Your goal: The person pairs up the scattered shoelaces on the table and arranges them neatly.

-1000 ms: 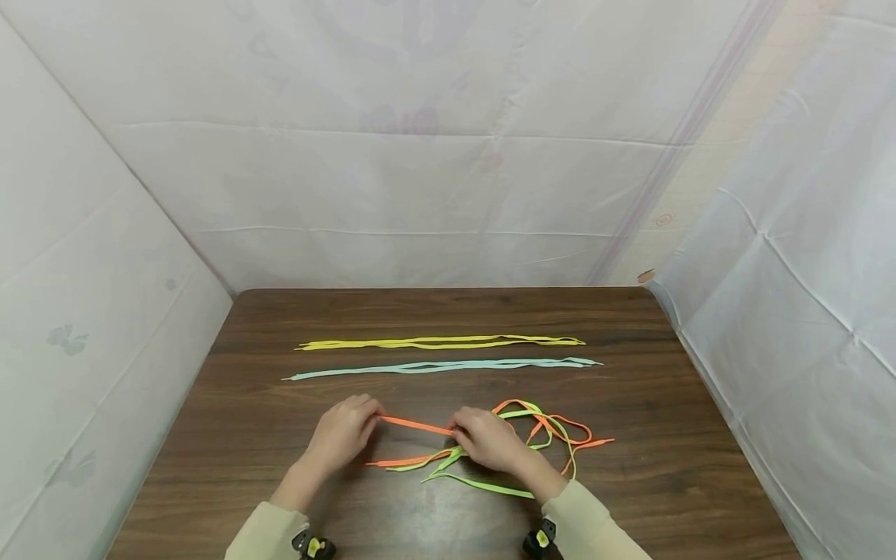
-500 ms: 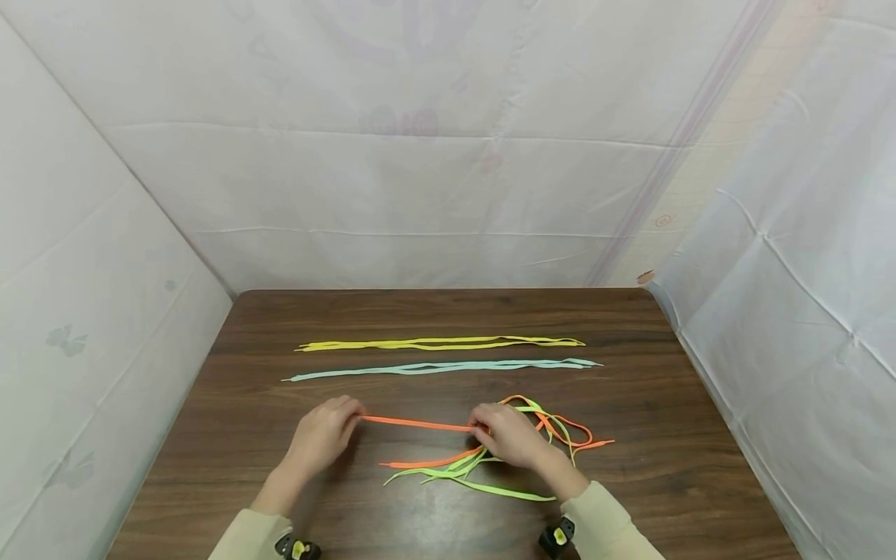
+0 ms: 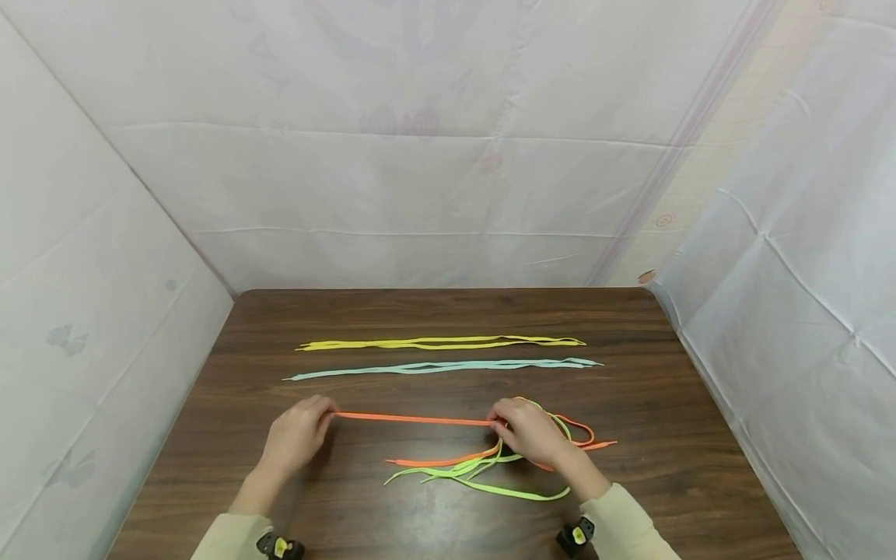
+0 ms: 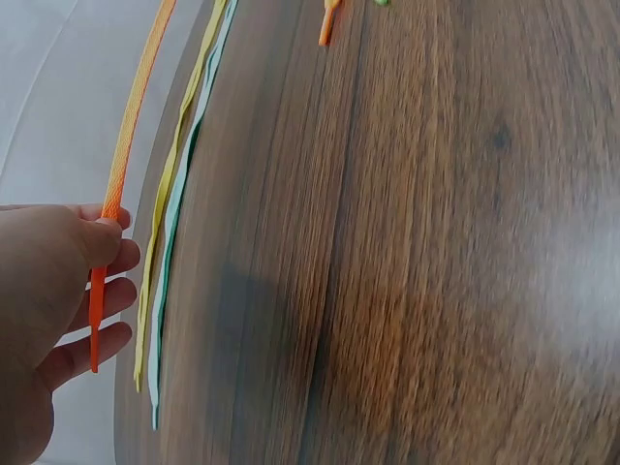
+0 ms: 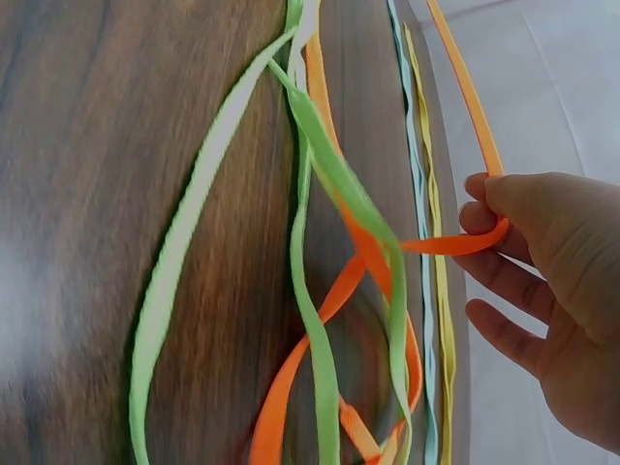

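Note:
An orange shoelace is stretched nearly straight between the two hands above the table. My left hand pinches it close to one end; in the left wrist view its tip hangs below the thumb. Thumb and fingers of my right hand pinch the same lace farther along. From there, in the right wrist view, the orange lace bends back into a loose tangle with green shoelaces. Part of that tangle lies hidden beneath the right hand in the head view. Another orange end points left beside the green ends.
Yellow shoelaces lie straight across the far part of the brown wooden table. Light blue shoelaces run alongside them, nearer to me. White sheeting encloses the back and both sides.
My left hand has moved left and my right hand right, so the orange stretch between them has grown longer. The tangle's left ends have shifted slightly, and several green strands now spread below the right hand.

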Demonstrator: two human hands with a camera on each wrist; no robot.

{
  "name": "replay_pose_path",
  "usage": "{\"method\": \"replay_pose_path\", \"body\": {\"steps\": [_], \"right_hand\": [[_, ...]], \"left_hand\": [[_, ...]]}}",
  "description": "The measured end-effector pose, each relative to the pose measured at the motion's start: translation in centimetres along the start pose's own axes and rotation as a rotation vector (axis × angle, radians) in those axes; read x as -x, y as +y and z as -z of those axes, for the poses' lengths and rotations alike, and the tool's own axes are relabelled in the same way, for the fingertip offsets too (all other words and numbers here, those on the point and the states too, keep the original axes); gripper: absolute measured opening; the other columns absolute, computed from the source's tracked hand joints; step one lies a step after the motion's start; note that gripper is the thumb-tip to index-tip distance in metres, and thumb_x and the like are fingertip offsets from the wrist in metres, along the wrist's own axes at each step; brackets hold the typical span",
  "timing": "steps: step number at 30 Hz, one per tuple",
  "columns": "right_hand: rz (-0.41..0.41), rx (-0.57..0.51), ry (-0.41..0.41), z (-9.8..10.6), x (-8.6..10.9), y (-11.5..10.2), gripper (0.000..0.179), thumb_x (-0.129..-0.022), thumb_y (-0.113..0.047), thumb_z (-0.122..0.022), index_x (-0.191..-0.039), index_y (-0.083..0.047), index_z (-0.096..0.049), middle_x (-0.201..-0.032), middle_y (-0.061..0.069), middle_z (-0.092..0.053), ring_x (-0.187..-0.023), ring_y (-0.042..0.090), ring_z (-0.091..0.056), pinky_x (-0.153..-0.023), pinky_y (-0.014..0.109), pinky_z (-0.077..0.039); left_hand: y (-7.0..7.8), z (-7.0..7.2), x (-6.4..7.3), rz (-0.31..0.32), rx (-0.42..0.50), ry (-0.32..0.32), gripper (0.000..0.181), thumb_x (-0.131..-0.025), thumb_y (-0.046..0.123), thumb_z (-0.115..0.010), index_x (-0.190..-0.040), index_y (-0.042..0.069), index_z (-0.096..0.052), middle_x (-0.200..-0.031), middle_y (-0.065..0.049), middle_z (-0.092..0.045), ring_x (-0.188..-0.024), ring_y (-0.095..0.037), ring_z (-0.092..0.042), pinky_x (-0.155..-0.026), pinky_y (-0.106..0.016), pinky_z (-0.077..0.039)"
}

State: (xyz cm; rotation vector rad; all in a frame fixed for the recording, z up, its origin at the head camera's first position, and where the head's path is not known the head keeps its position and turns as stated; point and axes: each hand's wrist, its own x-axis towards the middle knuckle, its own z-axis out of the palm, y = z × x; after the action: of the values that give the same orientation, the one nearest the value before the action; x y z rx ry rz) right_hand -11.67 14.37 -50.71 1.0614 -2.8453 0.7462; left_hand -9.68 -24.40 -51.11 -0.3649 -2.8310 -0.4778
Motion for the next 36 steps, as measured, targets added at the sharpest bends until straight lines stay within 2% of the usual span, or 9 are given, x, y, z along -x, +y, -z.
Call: {"method": "replay_pose_path", "body": {"steps": [9,21,27,31,36], "right_hand": [[-0.015,0.021,0.051,1.0,0.9,0.9,0.005,-0.085,-0.014,-0.066,-0.090,-0.016,-0.065,-0.081,-0.010,-0.059,-0.065,0.000,-0.045,-0.060,0.020,-0.042],[-0.070,0.022,0.044,1.9,2.1,2.2,0.009,-0.082,-0.011,-0.068,-0.091,-0.015,-0.065,-0.081,-0.009,-0.060,-0.067,0.001,-0.049,-0.059,0.019,-0.044],[-0.080,0.016,0.072,2.4,2.2,2.6,0.010,-0.081,-0.008,-0.069,-0.089,-0.014,-0.066,-0.080,-0.008,-0.060,-0.064,0.003,-0.046,-0.055,0.019,-0.040],[-0.074,0.032,0.093,2.7,2.3,2.9,0.010,-0.081,-0.008,-0.069,-0.088,-0.013,-0.066,-0.078,-0.008,-0.060,-0.062,0.003,-0.044,-0.054,0.019,-0.038],[-0.109,0.033,0.098,3.3,2.6,3.3,0.009,-0.081,-0.007,-0.068,-0.088,-0.013,-0.066,-0.076,-0.008,-0.060,-0.059,0.002,-0.042,-0.050,0.018,-0.036]], "left_hand": [[-1.7,0.5,0.5,0.063,-0.013,0.019,0.011,-0.077,0.003,-0.070,-0.085,0.009,-0.065,-0.081,-0.004,-0.064,-0.068,-0.019,-0.061,-0.055,-0.038,-0.049],[-3.7,1.0,1.4,0.133,-0.030,0.063,0.009,-0.079,0.006,-0.069,-0.086,0.008,-0.065,-0.084,-0.008,-0.066,-0.072,-0.028,-0.063,-0.054,-0.044,-0.048],[-4.8,1.2,2.1,0.181,-0.035,0.092,0.007,-0.079,0.006,-0.068,-0.085,0.007,-0.064,-0.083,-0.010,-0.065,-0.065,-0.027,-0.061,-0.048,-0.042,-0.045],[-5.6,1.5,2.5,0.225,-0.033,0.092,0.006,-0.080,0.006,-0.067,-0.085,0.006,-0.064,-0.082,-0.012,-0.064,-0.061,-0.026,-0.059,-0.043,-0.039,-0.041],[-6.4,2.0,3.0,0.258,-0.035,0.074,0.006,-0.081,0.006,-0.065,-0.087,0.006,-0.064,-0.085,-0.014,-0.065,-0.063,-0.030,-0.060,-0.043,-0.040,-0.041]]}}
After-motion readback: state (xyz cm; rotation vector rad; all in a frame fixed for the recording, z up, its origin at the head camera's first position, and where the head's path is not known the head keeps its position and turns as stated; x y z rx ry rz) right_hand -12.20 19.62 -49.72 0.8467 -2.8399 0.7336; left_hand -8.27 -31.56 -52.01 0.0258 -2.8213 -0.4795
